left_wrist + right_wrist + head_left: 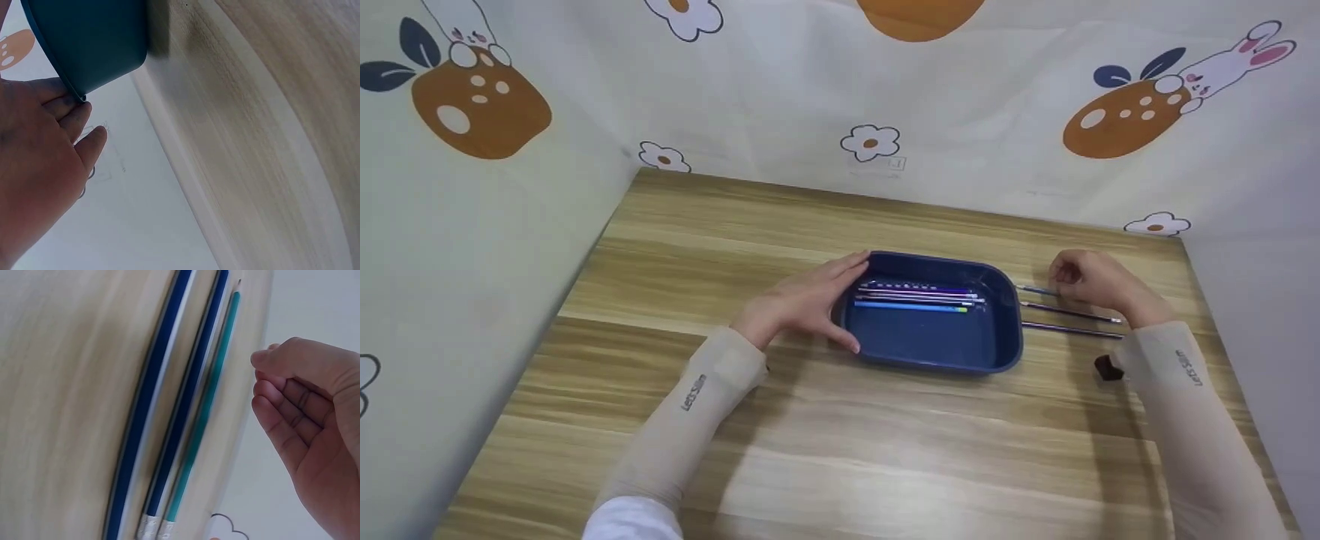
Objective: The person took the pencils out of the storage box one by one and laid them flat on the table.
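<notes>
My beige fabric sleeves, printed with small dark lettering, lie nearest the head camera, on the near side of the dark blue, round-cornered, plastic-looking tray. My left hand is spread against the tray's left end, thumb by the near corner, fingers at the far one, touching the rim. My right hand hangs to the right of the tray, thumb tip brought up to the forefinger, the other fingers curled; I see nothing between them. Beside it, right of the tray, lies a slim teal pencil with a silvery end, apart from my fingers. Two dark blue pencils lie next to it, also right of the tray.

I judge each pencil light and stiff, a little slick, apt to roll on the wood-grain tabletop, with the sharpened point its fragile part. Mid-shaft, thumb and forefinger across it, seems the best hold. The tray probably slides if bumped, so its rim is the place to steady it.

Inside the tray, toward its far side, several purple and blue pencils lie side by side.
</notes>
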Tool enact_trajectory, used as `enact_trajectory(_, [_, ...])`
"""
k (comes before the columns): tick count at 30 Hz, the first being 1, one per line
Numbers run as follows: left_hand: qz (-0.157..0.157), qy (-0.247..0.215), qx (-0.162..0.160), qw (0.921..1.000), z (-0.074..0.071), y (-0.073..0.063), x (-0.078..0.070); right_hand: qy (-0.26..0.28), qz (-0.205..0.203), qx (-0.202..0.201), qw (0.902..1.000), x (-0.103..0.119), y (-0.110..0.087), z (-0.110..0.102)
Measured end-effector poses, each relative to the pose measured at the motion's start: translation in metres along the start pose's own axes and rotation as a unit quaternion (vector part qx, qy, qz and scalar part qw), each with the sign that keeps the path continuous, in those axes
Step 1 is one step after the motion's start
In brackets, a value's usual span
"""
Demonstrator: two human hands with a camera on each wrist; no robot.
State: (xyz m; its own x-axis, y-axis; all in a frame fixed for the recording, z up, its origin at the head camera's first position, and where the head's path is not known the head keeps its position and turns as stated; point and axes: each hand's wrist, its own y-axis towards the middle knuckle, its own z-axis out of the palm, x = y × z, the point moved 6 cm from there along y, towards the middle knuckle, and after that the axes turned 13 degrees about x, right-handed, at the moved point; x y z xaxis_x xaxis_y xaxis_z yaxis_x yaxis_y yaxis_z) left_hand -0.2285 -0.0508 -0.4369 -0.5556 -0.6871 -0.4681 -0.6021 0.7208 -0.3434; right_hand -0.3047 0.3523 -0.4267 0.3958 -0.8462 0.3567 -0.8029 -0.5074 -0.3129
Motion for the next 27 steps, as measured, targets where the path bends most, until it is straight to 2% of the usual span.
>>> enact_trajectory(6, [-0.004,0.008,0.002,1.0,0.0,0.0,0.0,0.022,0.011,0.007,0.9997,0.009,0.0,-0.004])
enact_trajectory(18, [-0.007,0.011,0.005,0.9999,0.0,0.0,0.001,0.037,-0.007,0.002,0.9993,0.041,-0.001,-0.016])
enact_trajectory(27, [0.006,0.008,-0.003,0.9999,-0.001,0.0,-0.001,0.006,-0.056,-0.053,0.997,0.067,0.0,-0.026])
